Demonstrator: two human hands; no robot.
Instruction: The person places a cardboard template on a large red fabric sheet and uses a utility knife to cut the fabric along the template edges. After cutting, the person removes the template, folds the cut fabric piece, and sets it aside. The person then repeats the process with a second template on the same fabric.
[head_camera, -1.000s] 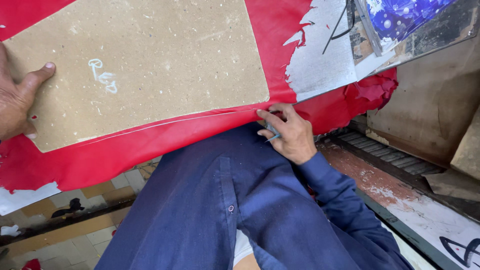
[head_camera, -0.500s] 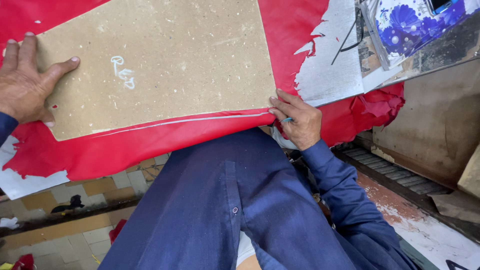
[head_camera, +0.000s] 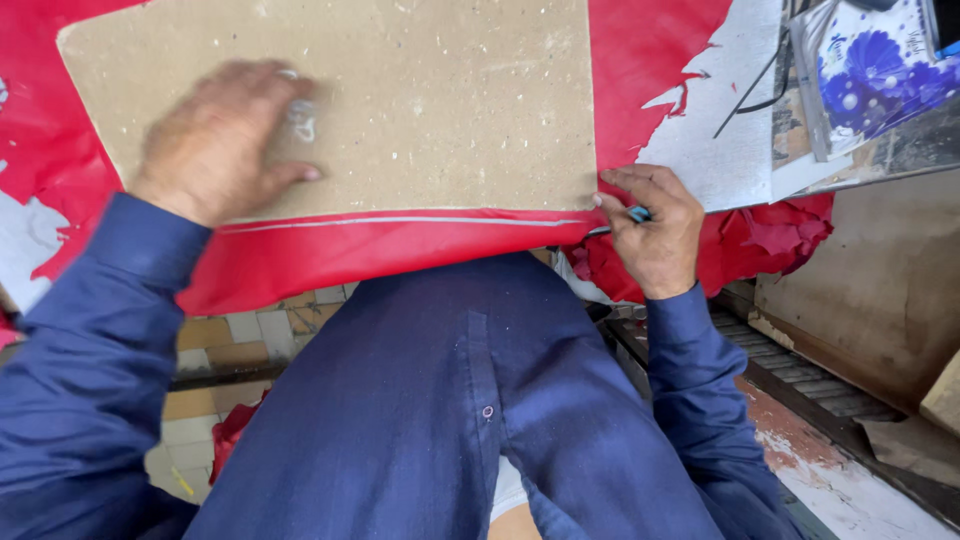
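red sheet (head_camera: 400, 255) covered most of the table (head_camera: 735, 165), its near edge drooping over the person's lap and a pale line running along it just below the board. brown fibreboard panel (head_camera: 440, 110) lay flat on the sheet, its lower edge parallel to that line and its right edge short of the torn red margin, where bare grey table showed. beyond the board's right edge there was open surface up to a dark wire (head_camera: 750, 90) and a flat box with a blue flower print (head_camera: 870, 70) at the far right corner; what the box held could not be told. crumpled red scraps (head_camera: 780, 240) hung off the table edge at the right.

left hand (head_camera: 215, 140), blurred, lay palm down on the left part of the board, fingers (head_camera: 290, 175) spread and flat, gripping nothing, covering a small white chalk mark (head_camera: 300, 120). right hand (head_camera: 655, 225) sat at the board's lower right corner, fingers (head_camera: 625, 180) curled in close around a small blue-tipped tool (head_camera: 636, 213), the tip against the red sheet at the end of the pale line.
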